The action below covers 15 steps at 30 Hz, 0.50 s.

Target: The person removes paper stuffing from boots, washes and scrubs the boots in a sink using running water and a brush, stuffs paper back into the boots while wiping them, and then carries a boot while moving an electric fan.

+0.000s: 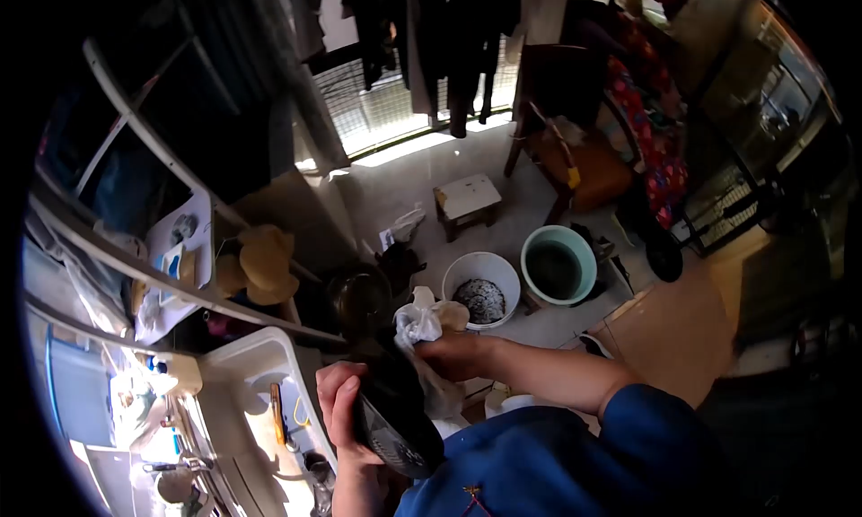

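A person in a blue shirt (pixel 557 454) holds a dark object — apparently a shoe, though deep shadow makes that uncertain — close against the torso, above the floor of a sunlit, cluttered space. The left hand (pixel 341 407) wraps the near side of the black object (pixel 395 418), its fingers curled over the edge and pressed close together, a grip that likely keeps the piece braced against the body, its patterned face turned outward. The right hand (pixel 449 354) reaches across to the object's far end, where a crumpled white plastic bag (pixel 417 322) bunches up; its fingertips are hidden, so whether they pinch the plastic or the object beneath cannot be told. Just beyond the hands, a white bucket (pixel 460 270) with dark, speckled contents stands beside a pale green tub (pixel 590 261) of dark liquid, both on the floor, probably so placed to be within easy reach. A low white stool (pixel 469 194) sits farther off, and a chair (pixel 588 178) stands near a red patterned cloth (pixel 642 95). At the left, a pale basin (pixel 285 360) holds a yellow-handled tool (pixel 277 414), while dark clothes (pixel 431 46) hang before the bright mesh — presumably to catch the light and air
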Tool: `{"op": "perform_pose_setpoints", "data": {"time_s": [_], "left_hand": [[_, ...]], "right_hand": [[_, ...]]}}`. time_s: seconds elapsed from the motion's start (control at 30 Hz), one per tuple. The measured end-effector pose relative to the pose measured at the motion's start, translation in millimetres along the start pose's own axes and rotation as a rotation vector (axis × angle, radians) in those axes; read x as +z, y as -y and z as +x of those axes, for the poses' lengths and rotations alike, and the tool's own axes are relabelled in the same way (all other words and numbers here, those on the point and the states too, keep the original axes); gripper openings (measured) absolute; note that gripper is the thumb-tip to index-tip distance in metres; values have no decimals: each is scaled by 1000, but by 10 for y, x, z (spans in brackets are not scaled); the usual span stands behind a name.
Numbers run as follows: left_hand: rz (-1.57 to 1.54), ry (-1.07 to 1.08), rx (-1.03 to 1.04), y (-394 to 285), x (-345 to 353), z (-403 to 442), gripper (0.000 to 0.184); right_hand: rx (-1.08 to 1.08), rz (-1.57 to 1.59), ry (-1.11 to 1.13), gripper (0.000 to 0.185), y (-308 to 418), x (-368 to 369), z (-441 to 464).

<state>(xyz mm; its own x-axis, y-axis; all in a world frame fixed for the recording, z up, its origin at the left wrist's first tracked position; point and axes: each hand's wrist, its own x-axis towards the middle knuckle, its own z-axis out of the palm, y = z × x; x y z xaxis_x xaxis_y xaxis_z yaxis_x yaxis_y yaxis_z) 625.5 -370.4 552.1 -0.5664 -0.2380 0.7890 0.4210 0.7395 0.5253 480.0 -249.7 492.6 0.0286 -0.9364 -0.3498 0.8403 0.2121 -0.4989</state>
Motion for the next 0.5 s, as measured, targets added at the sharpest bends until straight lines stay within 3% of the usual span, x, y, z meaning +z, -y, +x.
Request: {"op": "perform_pose_setpoints", "data": {"time_s": [0.03,0.07,0.13,0.17,0.27,0.5], "left_hand": [[-52,121,40,-34,179,69,71],[-88,233,85,-73,370,138,72],[-114,393,210,-144,762,227,73],[-144,476,238,-154,892,260,76],[-277,424,300,-172,1368,357,86],[-548,545,488,-390,2432,652,85]], "right_hand": [[-21,-12,-131,29,18,-142,-144],[-38,38,-61,25,99,-160,-356],[-165,-253,-234,19,-20,-529,-498],[-220,-240,-280,19,32,-468,-727],[-664,37,-298,20,65,-430,-1219],[-1074,442,-498,21,-140,-968,-1619]]}}
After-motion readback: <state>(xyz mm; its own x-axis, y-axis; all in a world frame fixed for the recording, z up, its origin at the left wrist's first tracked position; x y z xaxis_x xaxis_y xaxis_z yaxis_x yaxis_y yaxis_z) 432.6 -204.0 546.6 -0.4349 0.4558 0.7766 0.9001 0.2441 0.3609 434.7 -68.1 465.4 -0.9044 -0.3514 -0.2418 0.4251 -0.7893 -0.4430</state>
